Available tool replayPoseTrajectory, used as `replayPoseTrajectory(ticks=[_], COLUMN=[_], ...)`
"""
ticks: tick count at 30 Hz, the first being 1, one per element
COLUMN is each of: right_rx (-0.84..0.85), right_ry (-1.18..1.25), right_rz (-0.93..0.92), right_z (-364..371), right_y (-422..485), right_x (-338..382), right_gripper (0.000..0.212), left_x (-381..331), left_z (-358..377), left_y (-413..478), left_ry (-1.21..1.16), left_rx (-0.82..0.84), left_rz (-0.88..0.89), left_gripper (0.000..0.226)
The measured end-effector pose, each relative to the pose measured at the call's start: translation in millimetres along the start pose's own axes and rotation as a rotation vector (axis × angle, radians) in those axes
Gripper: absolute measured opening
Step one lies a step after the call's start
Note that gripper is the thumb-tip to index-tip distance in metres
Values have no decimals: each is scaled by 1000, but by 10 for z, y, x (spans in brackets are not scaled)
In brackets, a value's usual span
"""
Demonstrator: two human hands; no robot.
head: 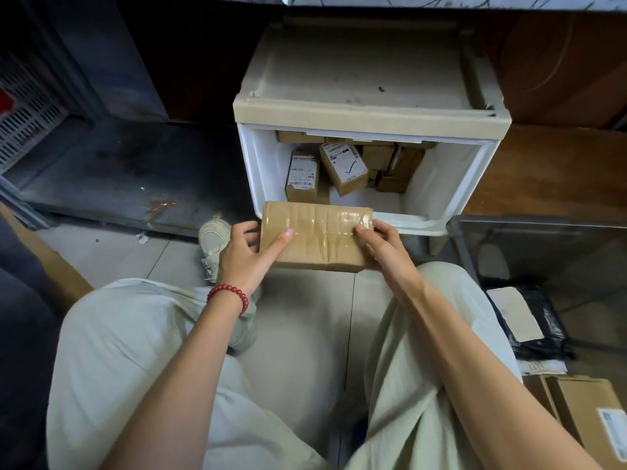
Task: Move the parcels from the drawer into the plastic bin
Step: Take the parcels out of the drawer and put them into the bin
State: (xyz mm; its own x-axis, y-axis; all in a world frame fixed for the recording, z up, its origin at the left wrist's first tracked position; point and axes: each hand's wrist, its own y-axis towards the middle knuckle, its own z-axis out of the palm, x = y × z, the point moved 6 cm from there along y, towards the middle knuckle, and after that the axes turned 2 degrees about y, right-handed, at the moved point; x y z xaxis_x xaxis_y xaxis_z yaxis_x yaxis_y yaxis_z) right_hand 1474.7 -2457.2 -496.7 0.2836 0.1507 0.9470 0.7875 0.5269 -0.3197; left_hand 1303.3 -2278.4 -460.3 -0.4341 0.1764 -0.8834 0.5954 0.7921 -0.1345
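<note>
1. Head view, the grip: I hold the taped parcel at both short ends. My left hand wraps the left end with one finger laid flat across the top. My right hand clamps the right end, thumb on the tape. The fingers of both hands are closed on the cardboard, nothing loose.

2. Head view, where it is: the parcel hangs in the air in front of my knees, just at the near rim of the open drawer and out of it. Its long axis runs left to right, across me, with the flat taped face up.

3. Head view, what matters next: the plastic bin stands on the floor to my right, beside the drawer's right corner. The parcel has to travel along its own long axis, right end leading. My right hand is the nearer one; I judge the left may have to let go first.

4. Head view, what is left: smaller parcels lie jumbled toward the back of the drawer — several, so the job looks well short of done. A black mailer bag lies at my right, seemingly inside the bin, though I cannot tell for sure.
</note>
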Motion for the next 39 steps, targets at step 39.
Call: replayPoseTrajectory(ticks=[39], right_rx=[-795], right_ry=[245], right_rz=[-121], right_z=[-3514], right_y=[-1767], right_x=[-242], right_gripper=[62], left_x=[-1764], left_z=[3642], left_y=[-1171], left_ry=[226], left_rx=[822], left_rz=[449], left_gripper=[74])
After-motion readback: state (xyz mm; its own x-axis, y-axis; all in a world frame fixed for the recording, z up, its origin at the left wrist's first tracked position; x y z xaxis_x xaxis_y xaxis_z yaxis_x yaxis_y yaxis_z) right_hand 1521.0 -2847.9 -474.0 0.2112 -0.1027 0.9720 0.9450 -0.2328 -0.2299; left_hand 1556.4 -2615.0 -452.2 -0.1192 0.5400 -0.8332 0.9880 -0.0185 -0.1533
